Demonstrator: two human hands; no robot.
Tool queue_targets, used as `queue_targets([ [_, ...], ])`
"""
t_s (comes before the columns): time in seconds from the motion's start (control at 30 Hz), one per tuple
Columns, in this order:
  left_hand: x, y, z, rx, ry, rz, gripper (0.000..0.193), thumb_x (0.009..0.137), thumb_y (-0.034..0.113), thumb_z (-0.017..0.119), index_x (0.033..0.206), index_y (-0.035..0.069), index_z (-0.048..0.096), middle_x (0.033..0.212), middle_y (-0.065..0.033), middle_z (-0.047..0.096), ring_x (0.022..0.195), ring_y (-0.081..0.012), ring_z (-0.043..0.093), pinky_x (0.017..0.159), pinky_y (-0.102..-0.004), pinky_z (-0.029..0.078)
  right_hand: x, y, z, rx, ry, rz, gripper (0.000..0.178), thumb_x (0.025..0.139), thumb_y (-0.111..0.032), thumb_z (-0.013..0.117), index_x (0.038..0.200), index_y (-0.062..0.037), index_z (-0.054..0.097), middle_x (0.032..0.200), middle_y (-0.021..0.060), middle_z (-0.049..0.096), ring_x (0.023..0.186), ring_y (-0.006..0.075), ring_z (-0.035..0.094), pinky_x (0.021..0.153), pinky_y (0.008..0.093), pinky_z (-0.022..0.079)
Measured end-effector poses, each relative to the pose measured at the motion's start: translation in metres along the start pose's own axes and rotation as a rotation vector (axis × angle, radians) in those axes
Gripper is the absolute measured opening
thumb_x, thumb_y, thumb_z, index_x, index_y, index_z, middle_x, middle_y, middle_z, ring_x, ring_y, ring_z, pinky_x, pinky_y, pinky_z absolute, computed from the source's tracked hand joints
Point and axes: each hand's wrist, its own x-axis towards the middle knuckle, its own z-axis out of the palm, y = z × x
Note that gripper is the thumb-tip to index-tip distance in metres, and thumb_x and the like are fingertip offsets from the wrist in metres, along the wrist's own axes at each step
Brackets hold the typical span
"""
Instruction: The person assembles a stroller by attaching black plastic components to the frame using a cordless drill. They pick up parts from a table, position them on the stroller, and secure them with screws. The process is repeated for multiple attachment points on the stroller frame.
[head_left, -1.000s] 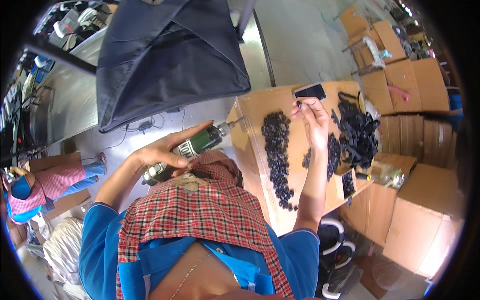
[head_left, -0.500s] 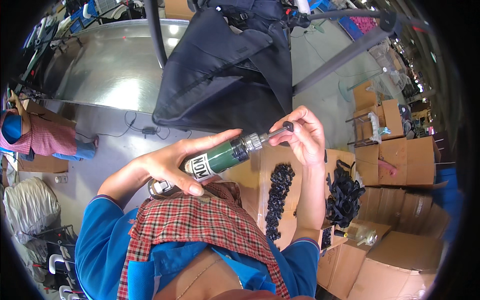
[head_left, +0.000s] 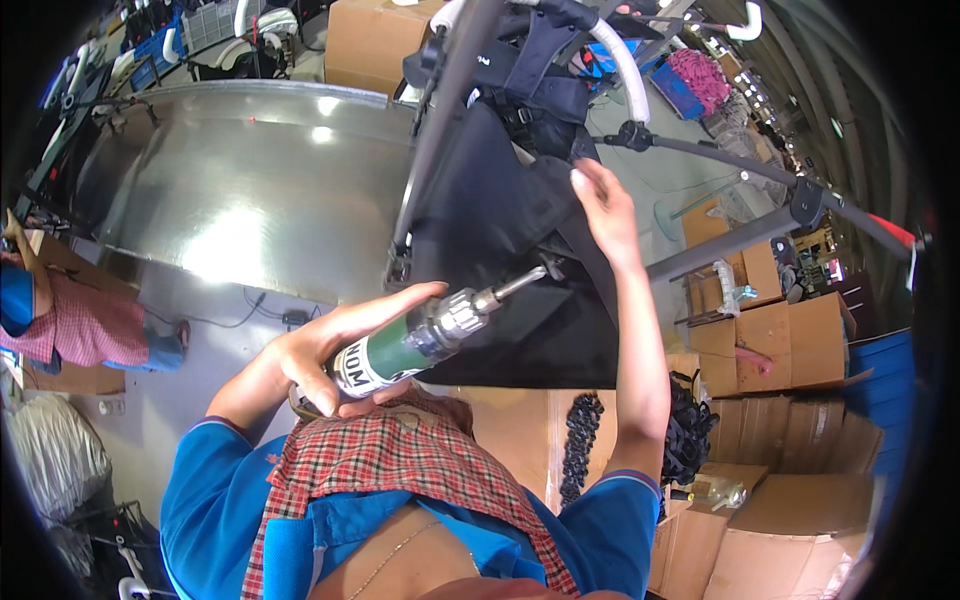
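Note:
My left hand [head_left: 318, 365] is wrapped round a green electric screwdriver [head_left: 392, 350] with a metal chuck. Its bit slants up and to the right, with a small black plastic piece [head_left: 552, 266] at the tip, over black fabric. My right hand [head_left: 607, 212] is raised in front of the black fabric seat [head_left: 480, 200] of a folding frame. Its fingers look loosely stretched out and a little blurred, beside the strap at the fabric's right side. I see nothing held in it. Whether the fingertips touch the fabric I cannot tell.
Grey frame tubes [head_left: 440, 140] stand left and right of the fabric. A shiny metal table [head_left: 250, 190] lies to the left. Small black parts [head_left: 580, 440] form a row on cardboard before me, with black straps [head_left: 690, 430] beside them. Cardboard boxes [head_left: 790, 510] stand right; a co-worker [head_left: 85, 310] is at far left.
My right hand has left the screwdriver's bit and moved up to the fabric. The black piece stays at the bit's tip. The screwdriver has shifted slightly left; the frame and fabric appear further right.

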Motion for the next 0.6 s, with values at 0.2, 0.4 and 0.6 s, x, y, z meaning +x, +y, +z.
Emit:
queue_targets([
  [0.2, -0.028, 0.043, -0.032, 0.012, -0.057, -0.006, 0.124, 0.064, -0.002, 0.082, 0.155, 0.018, 0.000, 0.090, -0.0179, 0.057, 0.061, -0.0176, 0.061, 0.051, -0.0272, 0.047, 0.048, 0.111, -0.002, 0.078, 0.507, 0.320, 0.032, 0.083, -0.017, 0.073, 0.105, 0.0046, 0.064, 0.094, 0.0111, 0.067, 0.090, 0.0193, 0.059, 0.085, 0.0332, 0.047],
  [0.4, -0.033, 0.074, -0.044, -0.014, -0.040, 0.137, 0.124, 0.066, 0.005, 0.083, 0.155, 0.016, -0.002, 0.088, -0.0188, 0.057, 0.060, -0.0196, 0.062, 0.051, -0.0288, 0.046, 0.097, -0.163, 0.005, 0.020, 0.579, -0.414, 0.016, 0.093, -0.002, 0.058, 0.106, 0.0066, 0.062, 0.096, 0.0074, 0.068, 0.087, 0.0120, 0.061, 0.082, 0.0273, 0.049],
  [0.6, -0.027, 0.079, -0.055, 0.024, -0.029, 0.256, 0.123, 0.067, 0.009, 0.083, 0.154, 0.015, -0.004, 0.091, -0.0216, 0.057, 0.059, -0.0207, 0.061, 0.051, -0.0282, 0.048, 0.095, -0.191, 0.035, -0.056, 0.168, -0.823, 0.032, 0.079, 0.006, 0.064, 0.111, 0.0050, 0.059, 0.110, 0.0157, 0.066, 0.104, 0.0195, 0.061, 0.093, 0.0314, 0.046],
])
